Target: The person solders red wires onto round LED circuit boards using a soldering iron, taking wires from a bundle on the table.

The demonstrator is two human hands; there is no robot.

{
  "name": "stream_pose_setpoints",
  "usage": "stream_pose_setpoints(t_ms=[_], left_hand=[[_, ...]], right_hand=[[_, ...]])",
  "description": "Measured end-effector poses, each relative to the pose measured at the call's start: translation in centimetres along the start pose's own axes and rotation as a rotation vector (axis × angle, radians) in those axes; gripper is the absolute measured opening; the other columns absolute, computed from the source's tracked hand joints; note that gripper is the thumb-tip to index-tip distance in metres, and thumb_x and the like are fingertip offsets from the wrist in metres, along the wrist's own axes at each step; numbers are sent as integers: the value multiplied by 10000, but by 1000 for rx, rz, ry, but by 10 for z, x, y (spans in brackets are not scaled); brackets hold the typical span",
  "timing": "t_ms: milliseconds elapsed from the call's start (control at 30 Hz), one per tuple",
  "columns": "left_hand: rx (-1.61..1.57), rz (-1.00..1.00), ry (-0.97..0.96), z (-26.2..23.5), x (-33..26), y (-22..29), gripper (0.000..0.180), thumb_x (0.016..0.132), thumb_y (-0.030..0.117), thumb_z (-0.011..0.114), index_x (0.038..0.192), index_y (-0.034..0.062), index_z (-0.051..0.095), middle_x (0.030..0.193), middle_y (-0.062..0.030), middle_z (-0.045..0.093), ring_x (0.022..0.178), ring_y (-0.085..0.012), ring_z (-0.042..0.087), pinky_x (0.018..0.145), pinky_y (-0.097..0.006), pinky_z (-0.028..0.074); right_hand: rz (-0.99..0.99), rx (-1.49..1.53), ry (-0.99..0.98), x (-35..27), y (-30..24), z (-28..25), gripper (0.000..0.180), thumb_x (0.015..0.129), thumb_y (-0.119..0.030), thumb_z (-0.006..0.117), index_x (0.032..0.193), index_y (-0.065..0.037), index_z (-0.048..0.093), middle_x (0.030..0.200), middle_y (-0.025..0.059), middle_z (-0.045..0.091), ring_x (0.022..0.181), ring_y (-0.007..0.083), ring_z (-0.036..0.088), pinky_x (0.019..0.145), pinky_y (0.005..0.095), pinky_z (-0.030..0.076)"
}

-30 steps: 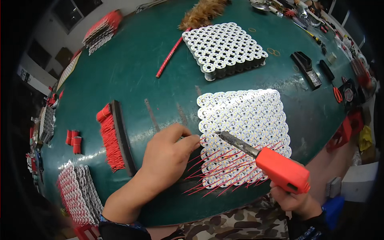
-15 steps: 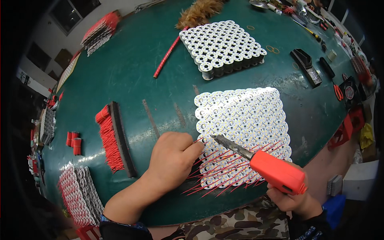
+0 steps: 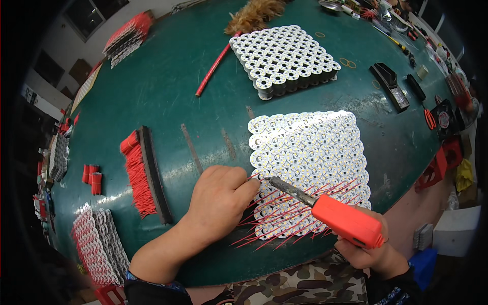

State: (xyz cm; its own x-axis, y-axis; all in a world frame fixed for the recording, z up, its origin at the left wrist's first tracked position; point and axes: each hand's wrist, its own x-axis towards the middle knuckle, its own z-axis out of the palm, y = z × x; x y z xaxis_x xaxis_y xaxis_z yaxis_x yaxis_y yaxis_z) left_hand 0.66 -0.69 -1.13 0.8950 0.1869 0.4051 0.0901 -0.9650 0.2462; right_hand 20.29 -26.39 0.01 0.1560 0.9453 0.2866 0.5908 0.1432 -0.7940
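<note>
A panel of joined round white LED circuit boards (image 3: 310,140) lies flat on the table in front of me. Thin red wires (image 3: 292,211) stretch in rows over its near half, their ends poking past the left edge. At that edge my left hand (image 3: 218,201) is closed, pinching a red wire between thumb and forefinger. My right hand (image 3: 368,254) grips a red-handled soldering gun (image 3: 348,218) from the panel's near right corner. Its dark metal tip points left and reaches the board beside the pinched wire; whether it touches cannot be made out.
A thick stack of similar panels (image 3: 284,58) stands farther back, by a feather duster with a red handle (image 3: 212,71). To the left lie a bunch of red wires (image 3: 136,175) along a dark strip (image 3: 155,175), small wire bundles (image 3: 95,183) and wired panels (image 3: 99,244). Orange-handled scissors (image 3: 429,119) rest right.
The soldering gun has shifted slightly left, its tip now closer to the left hand's fingers and the panel's edge. My left hand stays almost in place, still pinching the wire.
</note>
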Motion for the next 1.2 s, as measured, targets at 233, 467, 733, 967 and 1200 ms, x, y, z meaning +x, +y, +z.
stream_pose_setpoints(t_ms=[233,467,733,967,1200], left_hand=[[9,-8,-10,0,0,1,180,742,38,680,915,78,708,774,-54,605,711,-283,607,637,-425,457],[-13,-4,-3,0,1,2,163,755,48,686,914,77,707,767,-55,597,714,-284,607,643,-430,461],[-14,7,0,-2,1,1,174,748,44,677,917,73,706,758,-59,589,708,-287,602,641,-429,456],[13,-33,-41,-6,-9,2,143,775,79,671,915,64,691,799,-85,626,751,-315,626,677,-438,486],[242,-211,23,-65,-55,-16,98,825,75,701,922,55,699,850,-102,636,796,-309,633,704,-434,500]], right_hand=[[-6,-37,21,0,-3,1,552,782,-88,823,1238,87,565,1070,201,716,860,318,752,756,364,600],[-37,-6,-15,-3,0,-6,484,798,-126,811,1205,40,608,1054,193,711,846,324,743,749,374,596],[-8,-57,87,-14,-3,-4,402,806,-130,776,1151,31,647,1070,178,698,861,323,722,773,374,580],[134,102,32,-20,-5,-1,355,789,-140,747,1090,24,655,964,150,700,763,282,689,695,335,544],[370,216,306,-58,-6,5,278,915,-68,611,1171,39,628,1004,105,703,706,95,607,640,245,489]])
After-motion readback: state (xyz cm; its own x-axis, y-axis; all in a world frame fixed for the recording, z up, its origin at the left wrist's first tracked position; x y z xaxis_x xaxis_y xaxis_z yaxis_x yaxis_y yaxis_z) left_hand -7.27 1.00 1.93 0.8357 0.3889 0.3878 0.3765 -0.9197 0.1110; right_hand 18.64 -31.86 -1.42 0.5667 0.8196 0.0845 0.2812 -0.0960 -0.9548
